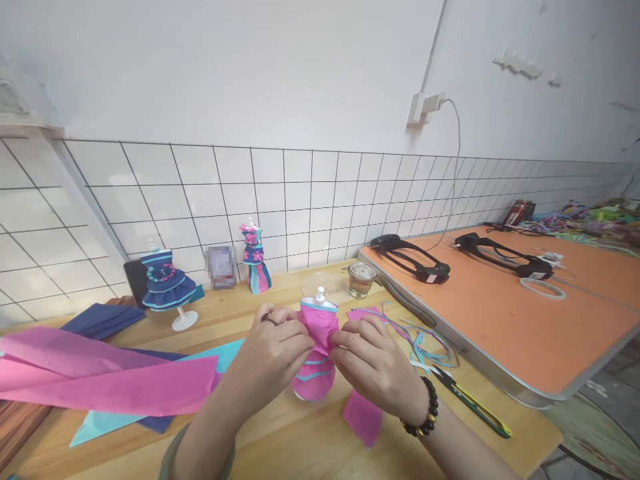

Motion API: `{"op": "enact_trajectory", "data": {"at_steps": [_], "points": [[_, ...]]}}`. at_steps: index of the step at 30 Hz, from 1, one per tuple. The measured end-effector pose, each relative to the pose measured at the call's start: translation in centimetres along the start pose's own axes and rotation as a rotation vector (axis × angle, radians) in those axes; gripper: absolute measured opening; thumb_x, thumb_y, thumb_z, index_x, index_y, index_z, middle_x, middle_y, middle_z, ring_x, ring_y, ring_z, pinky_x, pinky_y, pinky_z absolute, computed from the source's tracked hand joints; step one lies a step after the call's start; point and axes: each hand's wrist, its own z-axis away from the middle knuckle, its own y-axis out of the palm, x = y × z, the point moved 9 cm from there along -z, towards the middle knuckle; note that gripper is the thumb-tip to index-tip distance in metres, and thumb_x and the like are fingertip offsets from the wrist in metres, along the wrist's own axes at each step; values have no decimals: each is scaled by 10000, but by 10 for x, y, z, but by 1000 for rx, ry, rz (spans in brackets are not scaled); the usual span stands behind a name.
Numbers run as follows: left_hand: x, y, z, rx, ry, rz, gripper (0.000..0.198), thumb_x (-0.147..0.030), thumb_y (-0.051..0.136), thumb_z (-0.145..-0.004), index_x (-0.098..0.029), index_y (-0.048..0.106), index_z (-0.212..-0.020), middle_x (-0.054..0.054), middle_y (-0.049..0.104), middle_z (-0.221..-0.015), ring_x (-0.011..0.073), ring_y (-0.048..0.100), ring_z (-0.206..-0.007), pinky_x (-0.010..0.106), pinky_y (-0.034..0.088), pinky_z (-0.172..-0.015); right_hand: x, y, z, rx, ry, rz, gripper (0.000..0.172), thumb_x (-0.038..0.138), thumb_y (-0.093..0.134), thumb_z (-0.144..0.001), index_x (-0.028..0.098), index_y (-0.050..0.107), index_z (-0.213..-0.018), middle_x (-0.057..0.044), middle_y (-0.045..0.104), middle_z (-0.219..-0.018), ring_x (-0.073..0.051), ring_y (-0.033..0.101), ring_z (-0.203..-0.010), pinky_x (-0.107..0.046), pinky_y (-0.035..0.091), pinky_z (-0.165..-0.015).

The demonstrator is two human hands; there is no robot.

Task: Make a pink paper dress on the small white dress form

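on the table [270,443], the work looks well along: the pink dress [323,343] already covers its small form from chest to hem, with the tiers of the skirt in place. the bodice front seems less settled, bunched at the waist, and how much is left i cannot tell. long pink strips [135,387] lie apart at the left, and a smaller pink piece [364,420] lies beneath the right hand, neither joined to the dress. behind stand 2 other outfits, a navy dress [167,287] and a slim gown [256,260], both with flowers; the pink dress shows none where it is in view.

the pink dress is between the left hand [277,350] and the right hand [375,360], nearly upright; whether its base touches the table is hidden. the fingers of both hands are closed on it, pinching its sides near the waist. at least 2 light blue bands cross the skirt, a thin blue edge lines the neckline, and a white knob [321,293] tops the form.
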Motion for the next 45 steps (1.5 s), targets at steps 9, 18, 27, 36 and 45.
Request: {"op": "enact_trajectory", "data": {"at_steps": [9, 18, 27, 36, 45], "points": [[3, -1, 2, 19, -12, 28, 213, -143, 494, -888, -201, 618, -724, -17, 649, -708, 167, 517, -801, 353, 321, -746, -4, 7, 0, 69, 32, 116, 148, 111, 483, -892, 186, 607, -863, -10, 577, -651, -159, 445, -685, -334, 346, -669], [4, -3, 1, 6, -10, 62, 207, -139, 512, -874, -209, 649, -736, -8, 661, -702, 175, 539, -834, 351, 354, -748, -6, 2, -4, 18, 66, 112, 96, 122, 560, -857, 205, 607, -866, -20, 600, -782, -158, 468, -721, -319, 331, -673], [10, 1, 4, 32, -34, 104, 174, -159, 536, -867, -214, 650, -747, -10, 668, -731, 192, 548, -933, 367, 362, -810, -10, 6, -8, 48, 117, 35, 116, 187, 534, -894, 190, 618, -814, -28, 582, -729, -155, 410, -678, -309, 309, -631], [19, 2, 5, 37, -86, 185, 165, -146, 544, -860, -222, 641, -751, -23, 679, -739, 189, 555, -926, 380, 328, -835, -13, 9, -12, 101, 120, 31, 156, 222, 512, -913, 174, 610, -801, -36, 566, -732, -161, 443, -700, -304, 333, -632], [28, 9, 8, 81, -147, 266, 146, -168, 539, -863, -227, 645, -781, -12, 681, -781, 193, 536, -957, 380, 321, -879, -14, 5, -14, 83, 108, 23, 119, 199, 516, -909, 189, 627, -866, -36, 565, -761, -155, 455, -697, -288, 344, -617]]}}
